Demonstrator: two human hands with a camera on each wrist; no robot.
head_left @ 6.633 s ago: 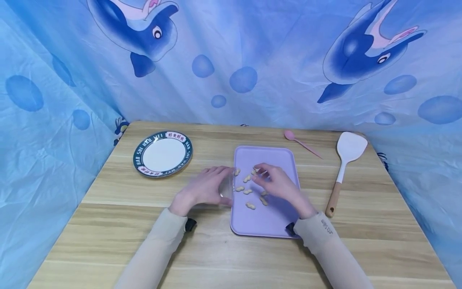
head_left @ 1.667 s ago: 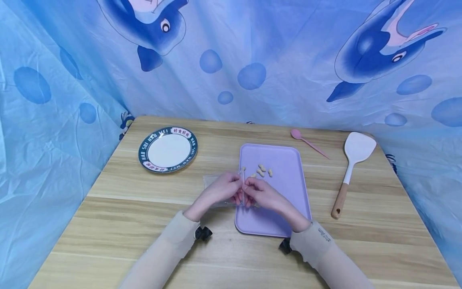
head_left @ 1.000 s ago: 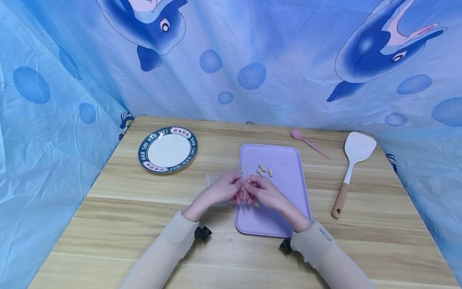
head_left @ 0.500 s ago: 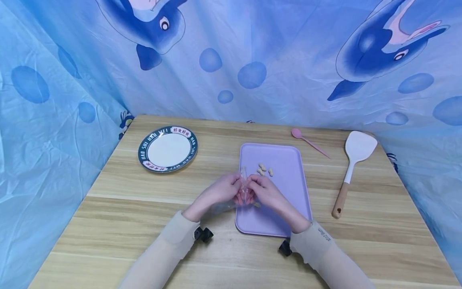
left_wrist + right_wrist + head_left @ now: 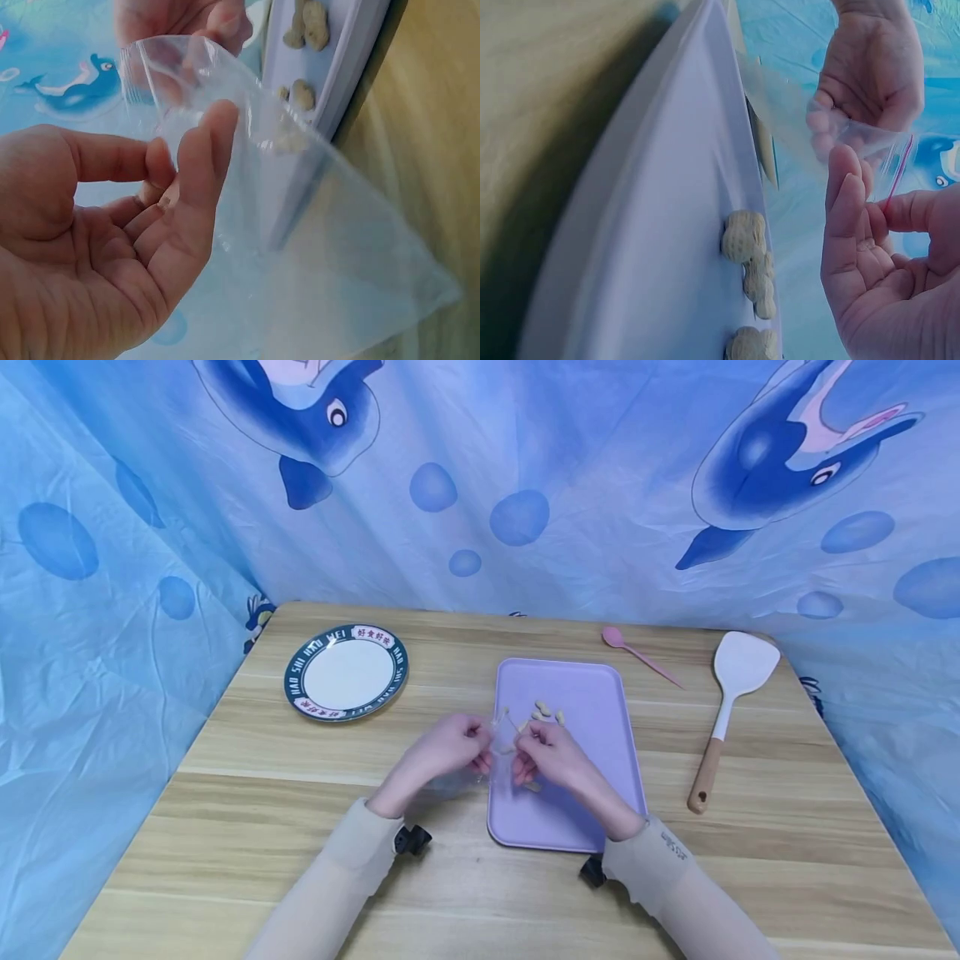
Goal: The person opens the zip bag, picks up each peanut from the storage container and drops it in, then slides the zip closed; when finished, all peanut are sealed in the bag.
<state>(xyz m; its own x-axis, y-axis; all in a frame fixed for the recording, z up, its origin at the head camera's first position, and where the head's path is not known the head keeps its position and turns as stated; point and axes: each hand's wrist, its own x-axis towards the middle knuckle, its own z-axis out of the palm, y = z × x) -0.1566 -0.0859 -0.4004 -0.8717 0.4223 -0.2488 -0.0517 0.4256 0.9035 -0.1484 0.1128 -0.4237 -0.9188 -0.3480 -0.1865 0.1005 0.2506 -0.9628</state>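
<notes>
Left hand (image 5: pixel 452 746), right hand (image 5: pixel 551 755) — near each other; both pinch

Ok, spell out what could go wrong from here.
The clear bag might slip, since the left hand and right hand seem to hold it only by pinching. Pulled too hard, its thin film may tear. The right hand, over the purple tray, could also nudge the peanuts close to it.
</notes>
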